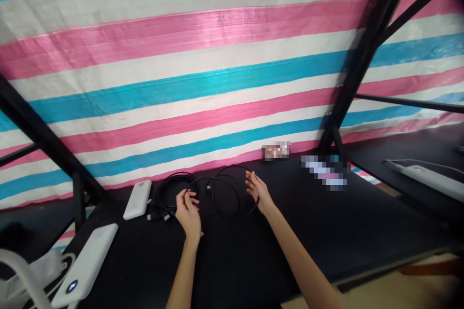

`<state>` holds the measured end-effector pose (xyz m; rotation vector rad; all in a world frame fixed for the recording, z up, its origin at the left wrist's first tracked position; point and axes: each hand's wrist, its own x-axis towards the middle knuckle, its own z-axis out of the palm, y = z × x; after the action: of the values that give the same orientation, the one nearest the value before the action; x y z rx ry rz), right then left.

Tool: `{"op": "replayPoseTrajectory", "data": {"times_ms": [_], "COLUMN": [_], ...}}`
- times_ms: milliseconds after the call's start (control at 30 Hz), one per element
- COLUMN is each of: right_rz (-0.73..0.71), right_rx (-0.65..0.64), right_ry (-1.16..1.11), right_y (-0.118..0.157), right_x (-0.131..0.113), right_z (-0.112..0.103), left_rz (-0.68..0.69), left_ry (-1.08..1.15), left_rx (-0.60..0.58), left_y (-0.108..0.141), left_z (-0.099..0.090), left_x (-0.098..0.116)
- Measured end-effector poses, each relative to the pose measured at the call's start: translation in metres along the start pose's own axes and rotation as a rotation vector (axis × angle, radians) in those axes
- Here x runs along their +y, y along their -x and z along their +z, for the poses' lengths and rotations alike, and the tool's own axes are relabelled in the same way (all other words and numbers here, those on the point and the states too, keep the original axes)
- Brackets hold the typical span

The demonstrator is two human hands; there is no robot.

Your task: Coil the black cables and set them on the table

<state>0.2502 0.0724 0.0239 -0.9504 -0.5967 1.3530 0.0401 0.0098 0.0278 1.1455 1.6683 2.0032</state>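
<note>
A thin black cable runs in loose loops between my two hands, above the black table. My left hand has its fingers curled around part of this cable; a small light plug tip shows beside the wrist. My right hand is closed on the cable's right side, and a bend of it hangs below the fingers. Left of and behind my left hand lies a coiled bundle of black cable, with several plug ends at its near side. Exactly where the fingers grip is partly hidden.
A white power bank lies left of the coil, and a larger one with a lit display sits nearer. White leads and a charger are at far left. Blurred packages stand at the back. Black posts frame the table.
</note>
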Motion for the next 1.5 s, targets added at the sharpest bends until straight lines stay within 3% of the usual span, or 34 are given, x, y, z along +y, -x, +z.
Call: {"op": "replayPoseTrajectory", "data": {"times_ms": [167,333,433,567,667,933,1200,1333,1500], "right_rz": [-0.199,-0.464,-0.604,-0.711,-0.778,-0.830,-0.854,-0.811,-0.684], "right_rx": [0.078,0.154,0.243,0.327,0.384,0.394,0.399,0.356,0.170], "right_ry": [0.062,0.253,0.242,0.127,0.097,0.085,0.129,0.233,0.263], "right_y": [-0.006,-0.001,0.004,0.011,0.014,0.016,0.017,0.019,0.016], "right_x": [-0.011,-0.015,-0.020,-0.032,-0.040,-0.047,-0.049,-0.043,-0.041], "right_z": [-0.011,-0.015,-0.014,-0.013,-0.014,-0.015,-0.014,-0.008,-0.008], "left_rz": [-0.021,-0.116,-0.138,-0.112,-0.113,-0.060,0.065,0.251,0.680], "left_ry": [0.238,0.324,0.227,-0.091,-0.307,-0.383,-0.387,-0.509,-0.596], "left_rx": [0.268,0.379,0.383,0.319,0.246,0.144,0.275,0.284,0.188], "left_y": [-0.011,-0.007,-0.003,-0.002,0.002,0.014,0.020,0.023,0.031], "left_z": [-0.014,-0.043,-0.078,-0.129,-0.148,-0.135,-0.123,-0.118,-0.119], "left_x": [0.013,0.022,0.017,0.004,0.002,0.005,0.005,0.028,0.062]}}
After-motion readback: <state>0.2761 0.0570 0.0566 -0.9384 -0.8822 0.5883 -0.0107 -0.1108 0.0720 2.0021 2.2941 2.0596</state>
